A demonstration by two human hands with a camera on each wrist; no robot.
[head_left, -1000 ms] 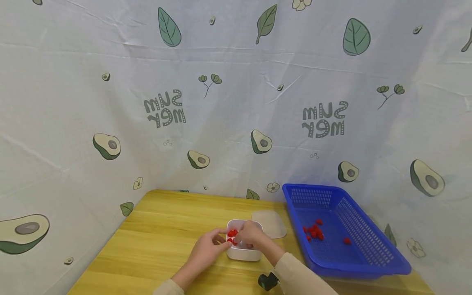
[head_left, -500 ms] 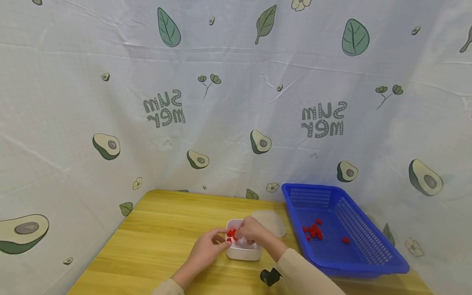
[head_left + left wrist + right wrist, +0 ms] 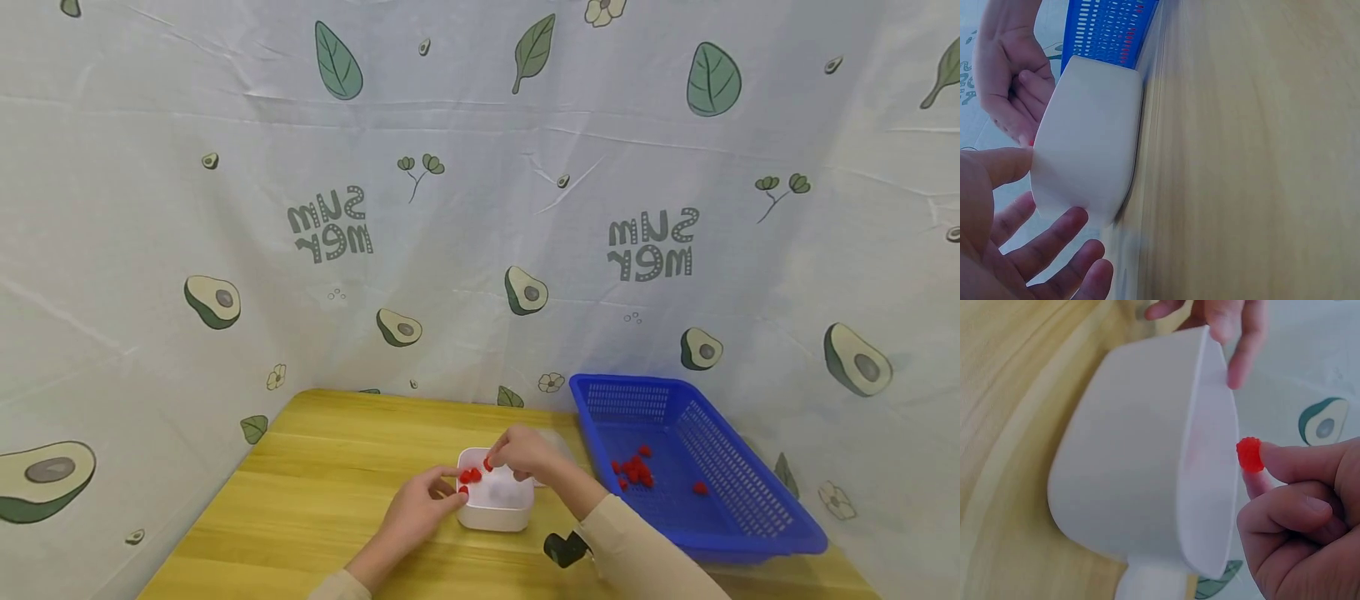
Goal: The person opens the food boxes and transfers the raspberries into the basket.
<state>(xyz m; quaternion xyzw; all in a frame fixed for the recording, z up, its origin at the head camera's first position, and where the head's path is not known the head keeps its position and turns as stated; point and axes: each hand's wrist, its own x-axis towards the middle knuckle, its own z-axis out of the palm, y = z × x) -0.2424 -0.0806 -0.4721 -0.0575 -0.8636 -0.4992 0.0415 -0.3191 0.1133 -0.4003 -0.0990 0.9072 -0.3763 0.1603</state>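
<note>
A small white box [image 3: 493, 518] without its lid stands on the table, with a few red raspberry-like pieces [image 3: 476, 475] along its left inner side. My left hand [image 3: 416, 510] holds the box at its left side, thumb and forefinger at the rim and other fingers against the outer wall. Between the thumb and forefinger of my right hand [image 3: 525, 454] is a red, bumpy raspberry [image 3: 1249, 454], held at the rim of the box. Its other fingers are curled into the palm. The outer wall of the box [image 3: 1088, 131] fills the left wrist view, hiding the contents.
A blue perforated basket [image 3: 720, 500] at the right contains several more red raspberries [image 3: 636, 471]. A pale lid [image 3: 557, 442] lies behind the right hand, partly covered. Wooden table [image 3: 315, 467] extends to the left, and a patterned cloth [image 3: 450, 250] hangs behind.
My right hand has come up out of the box and slightly back, with a raspberry pinched in its fingertips. The left hand has stayed at the box.
</note>
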